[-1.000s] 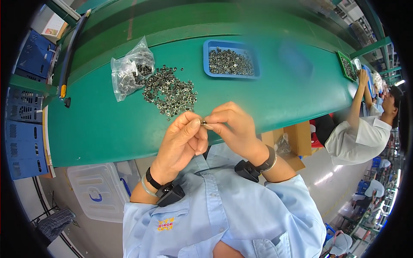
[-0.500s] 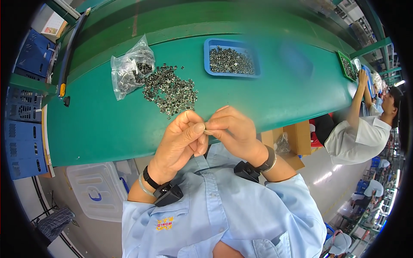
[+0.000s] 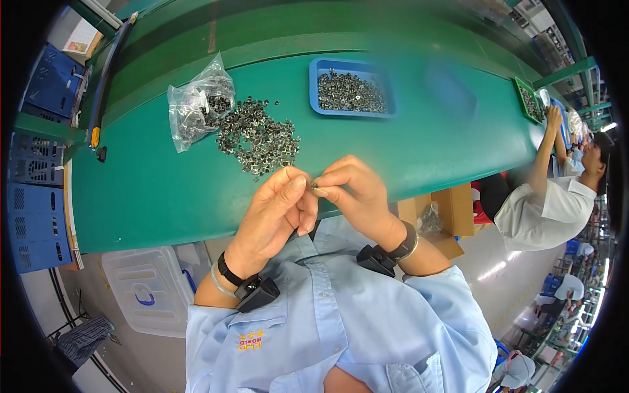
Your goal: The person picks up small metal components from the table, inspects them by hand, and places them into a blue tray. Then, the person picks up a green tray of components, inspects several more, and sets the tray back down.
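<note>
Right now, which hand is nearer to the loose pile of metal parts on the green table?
Left. The left hand is just below the pile of metal parts, near its lower edge. The right hand is farther off, to the pile's lower right. Both pinch a small part.

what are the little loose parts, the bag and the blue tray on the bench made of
The heap of small grey parts looks like metal: dull silver with bright glints. The crumpled clear bag looks like thin plastic film, see-through, creased and shiny. The shallow blue rectangular tray looks like moulded plastic: even colour, rounded rim. The tiny piece pinched between both hands seems the same metal, too small to confirm.
</note>
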A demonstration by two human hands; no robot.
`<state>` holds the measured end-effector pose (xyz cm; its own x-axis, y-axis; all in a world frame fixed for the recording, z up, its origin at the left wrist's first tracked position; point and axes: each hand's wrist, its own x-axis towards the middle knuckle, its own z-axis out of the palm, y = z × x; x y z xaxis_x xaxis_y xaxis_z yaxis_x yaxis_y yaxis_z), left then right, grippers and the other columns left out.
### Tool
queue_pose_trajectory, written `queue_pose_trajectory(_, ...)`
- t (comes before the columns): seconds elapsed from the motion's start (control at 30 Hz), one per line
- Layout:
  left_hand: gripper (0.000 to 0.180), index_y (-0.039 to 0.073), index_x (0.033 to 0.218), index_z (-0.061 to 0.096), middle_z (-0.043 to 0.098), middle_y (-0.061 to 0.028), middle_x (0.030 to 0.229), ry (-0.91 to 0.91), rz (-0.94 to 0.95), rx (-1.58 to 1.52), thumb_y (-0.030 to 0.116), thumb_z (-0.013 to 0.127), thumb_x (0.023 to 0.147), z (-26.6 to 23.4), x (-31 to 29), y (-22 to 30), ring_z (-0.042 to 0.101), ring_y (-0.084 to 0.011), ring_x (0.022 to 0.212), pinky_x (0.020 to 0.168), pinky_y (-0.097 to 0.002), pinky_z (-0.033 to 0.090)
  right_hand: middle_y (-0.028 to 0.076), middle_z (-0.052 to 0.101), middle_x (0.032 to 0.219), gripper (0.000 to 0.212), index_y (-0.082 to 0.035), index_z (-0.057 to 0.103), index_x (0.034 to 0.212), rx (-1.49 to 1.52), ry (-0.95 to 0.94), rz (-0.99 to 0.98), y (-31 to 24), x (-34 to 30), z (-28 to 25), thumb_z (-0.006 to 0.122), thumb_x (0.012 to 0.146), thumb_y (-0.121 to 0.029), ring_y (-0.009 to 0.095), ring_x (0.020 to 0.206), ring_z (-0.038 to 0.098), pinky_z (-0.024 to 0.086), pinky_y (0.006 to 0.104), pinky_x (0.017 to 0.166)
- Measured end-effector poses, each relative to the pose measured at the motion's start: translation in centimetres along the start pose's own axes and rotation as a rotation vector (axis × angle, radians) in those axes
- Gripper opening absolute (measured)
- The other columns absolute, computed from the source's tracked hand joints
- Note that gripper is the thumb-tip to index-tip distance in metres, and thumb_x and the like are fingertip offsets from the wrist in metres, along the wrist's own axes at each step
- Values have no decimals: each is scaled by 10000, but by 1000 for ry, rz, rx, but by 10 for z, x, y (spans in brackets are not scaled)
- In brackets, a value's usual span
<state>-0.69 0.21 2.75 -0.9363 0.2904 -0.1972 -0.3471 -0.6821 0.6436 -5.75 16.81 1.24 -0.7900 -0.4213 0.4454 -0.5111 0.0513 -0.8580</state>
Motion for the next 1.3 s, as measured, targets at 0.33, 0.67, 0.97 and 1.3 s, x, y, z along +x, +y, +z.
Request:
queue_pose_trajectory(0.33,182,53,1019,516,575,-34,723,87,16,73,223,543,962,0,3,-4,517,-99,569,486,-233,395,79,621,839,121,-58,630,867,-346,67,-164,0,27,-25,714,779,-57,219,774,601,489,319,673)
queue_pose_trajectory(0.67,131,50,1040,523,573,-34,721,120,-12,36,156,521,964,-26,-7,-2,522,-103,567,490,-235,403,90,614,922,165,-33,632,964,-766,22,-49,29,73,-42,649,832,-131,282,803,614,500,352,689)
queue_pose_trajectory(0.97,124,46,1043,525,570,-37,714,56,-22,-66,141,510,965,-33,-4,-1,533,-108,564,489,-237,405,70,572,862,159,-70,637,949,-733,-387,-115,34,72,0,672,812,-143,264,810,607,502,351,661)
queue_pose_trajectory(1.3,201,34,1095,530,579,-38,755,94,-5,-17,195,506,977,-19,6,3,519,-102,569,490,-228,399,50,596,874,142,-59,650,929,-162,-271,9,1,49,-11,691,793,-63,198,780,595,498,311,668)
